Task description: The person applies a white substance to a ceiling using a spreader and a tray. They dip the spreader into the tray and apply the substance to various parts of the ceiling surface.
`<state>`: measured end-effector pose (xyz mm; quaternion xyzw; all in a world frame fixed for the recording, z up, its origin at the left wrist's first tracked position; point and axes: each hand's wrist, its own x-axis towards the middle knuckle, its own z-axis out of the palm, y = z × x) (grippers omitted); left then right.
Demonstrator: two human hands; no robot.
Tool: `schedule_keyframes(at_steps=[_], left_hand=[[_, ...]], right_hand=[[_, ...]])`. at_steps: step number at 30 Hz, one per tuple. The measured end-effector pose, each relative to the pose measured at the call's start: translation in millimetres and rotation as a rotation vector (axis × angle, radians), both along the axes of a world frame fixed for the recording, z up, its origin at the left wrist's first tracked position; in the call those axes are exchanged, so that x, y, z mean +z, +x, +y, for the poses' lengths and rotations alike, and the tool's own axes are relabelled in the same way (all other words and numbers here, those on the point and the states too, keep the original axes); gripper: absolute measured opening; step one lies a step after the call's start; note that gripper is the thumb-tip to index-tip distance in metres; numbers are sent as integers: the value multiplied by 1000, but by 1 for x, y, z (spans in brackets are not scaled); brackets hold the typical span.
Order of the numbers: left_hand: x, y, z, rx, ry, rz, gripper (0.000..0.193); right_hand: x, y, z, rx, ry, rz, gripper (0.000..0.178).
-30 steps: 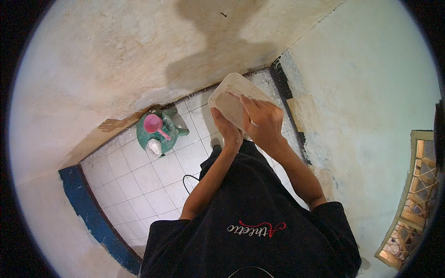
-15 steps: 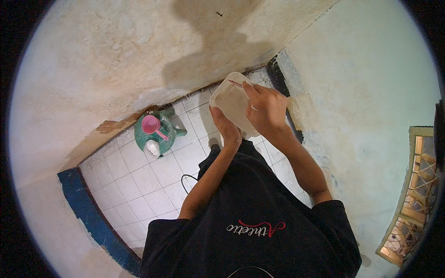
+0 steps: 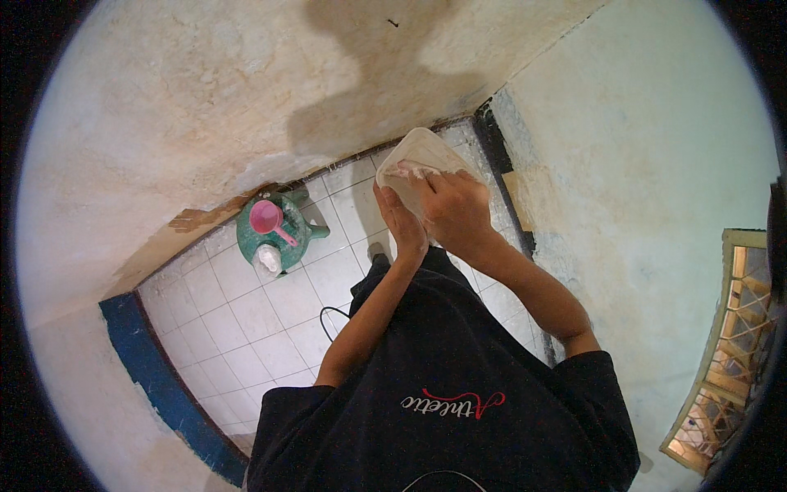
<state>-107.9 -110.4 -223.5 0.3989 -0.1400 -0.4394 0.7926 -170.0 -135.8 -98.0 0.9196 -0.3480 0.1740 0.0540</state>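
A pale rectangular plastic tub (image 3: 434, 146) is held up in front of my body, tilted, with a whitish coating inside. My left hand (image 3: 402, 225) grips its near left side, the thumb along the rim. Over the tub's opening, my right hand (image 3: 459, 205) is closed around a flat scraper-like tool (image 3: 418, 170) with white paste on it. The right fingers hide most of that tool, so its exact kind is unclear.
On the white tiled floor (image 3: 279, 348) at left stands a green plastic stool (image 3: 295, 234). It carries a pink dipper (image 3: 266, 217) and a bag of white powder (image 3: 267, 259). A stained, peeling wall (image 3: 205, 107) rises ahead; another wall with a latticed window (image 3: 725, 353) is at right.
My right hand has turned and come down lower over the tub, bringing the tool flatter across the inside, where white paste shows. My left hand still holds the tub, which has shifted slightly right.
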Motion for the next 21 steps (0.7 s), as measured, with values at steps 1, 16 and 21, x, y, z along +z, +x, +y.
schedule_keyframes(at_steps=[1,16,21], left_hand=[[-8,1,0,0,-1,0,50],[-29,4,1,-101,-95,220,56],[-1,2,-3,-73,-6,362,57]], right_hand=[[-1,0,1,0,-1,0,31],[-6,4,8,-23,136,-262,35],[-5,-12,1,-131,239,-309,38]])
